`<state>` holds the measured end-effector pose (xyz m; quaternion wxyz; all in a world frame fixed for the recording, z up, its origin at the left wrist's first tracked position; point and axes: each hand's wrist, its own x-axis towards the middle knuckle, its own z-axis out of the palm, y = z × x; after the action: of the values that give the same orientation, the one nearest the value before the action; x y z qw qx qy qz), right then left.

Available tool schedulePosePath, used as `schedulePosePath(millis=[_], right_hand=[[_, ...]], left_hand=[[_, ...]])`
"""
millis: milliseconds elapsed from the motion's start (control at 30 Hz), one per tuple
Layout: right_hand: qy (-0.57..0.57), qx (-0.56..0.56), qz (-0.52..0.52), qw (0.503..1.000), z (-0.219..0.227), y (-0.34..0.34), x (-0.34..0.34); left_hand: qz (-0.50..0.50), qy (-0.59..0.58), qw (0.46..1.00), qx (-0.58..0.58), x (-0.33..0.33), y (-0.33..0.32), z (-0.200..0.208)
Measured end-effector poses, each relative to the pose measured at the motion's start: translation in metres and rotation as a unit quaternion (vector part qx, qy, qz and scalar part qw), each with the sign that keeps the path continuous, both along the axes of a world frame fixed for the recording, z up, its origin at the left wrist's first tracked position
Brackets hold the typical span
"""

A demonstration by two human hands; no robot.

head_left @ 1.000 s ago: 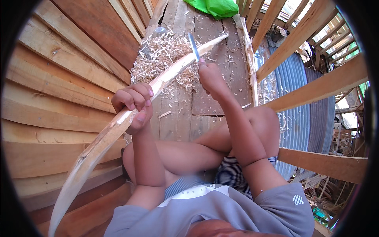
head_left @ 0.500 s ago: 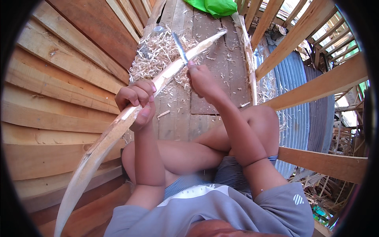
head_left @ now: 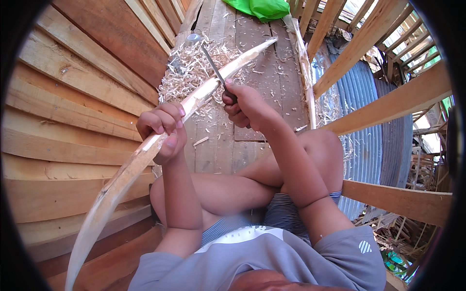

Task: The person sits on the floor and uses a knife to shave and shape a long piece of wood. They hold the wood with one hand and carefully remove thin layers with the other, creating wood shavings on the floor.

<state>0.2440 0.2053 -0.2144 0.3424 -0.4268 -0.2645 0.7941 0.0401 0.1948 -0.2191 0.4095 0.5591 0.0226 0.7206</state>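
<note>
A long, pale, peeled wooden pole [head_left: 124, 175] runs slantwise from the lower left up to the far middle; its bend may come from the lens. My left hand [head_left: 164, 130] is wrapped round it near the middle. In my right hand [head_left: 248, 107] is the dark handle of a knife [head_left: 212, 62], gripped in a fist. The narrow blade lies across the pole beyond my left hand and points up and left. Freshly bared, lighter wood shows around the blade.
Curled wood shavings [head_left: 182, 80] are heaped on the plank floor [head_left: 213, 155] under the pole. A plank wall [head_left: 73, 126] rises at the left, wooden rails [head_left: 388, 109] and corrugated metal sheets [head_left: 359, 97] at the right. A green bag [head_left: 257, 8] lies at the far end.
The knife has turned in my right hand, its blade tilting further left, and more of the handle shows. My left hand and the pole have shifted slightly left.
</note>
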Motion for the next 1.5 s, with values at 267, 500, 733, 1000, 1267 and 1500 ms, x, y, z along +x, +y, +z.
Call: schedulePosePath(millis=[267, 500, 733, 1000, 1267, 1500], right_hand=[[-0.344, 0.248, -0.060, 0.903, -0.016, 0.006, -0.010], [-0.165, 0.053, -0.042, 0.984, 0.000, 0.002, -0.002], [0.110, -0.036, 0.018, 0.993, 0.005, 0.002, 0.020], [-0.018, 0.170, -0.452, 0.875, -0.034, 0.018, 0.042], [-0.402, 0.285, -0.180, 0.851, -0.058, 0.031, 0.021], [-0.395, 0.289, -0.077, 0.868, -0.040, 0.021, 0.004]], left_hand=[[-0.016, 0.042, 0.999, 0.013, 0.003, -0.003, 0.003], [-0.028, 0.058, 0.997, 0.034, 0.005, -0.003, 0.005], [-0.019, 0.063, 0.997, 0.028, 0.003, -0.002, 0.003], [0.005, 0.036, 0.999, 0.012, -0.001, 0.000, 0.002], [-0.029, -0.040, 0.999, -0.008, 0.002, 0.001, -0.001], [-0.062, -0.011, 0.998, 0.016, -0.007, 0.007, -0.004]])
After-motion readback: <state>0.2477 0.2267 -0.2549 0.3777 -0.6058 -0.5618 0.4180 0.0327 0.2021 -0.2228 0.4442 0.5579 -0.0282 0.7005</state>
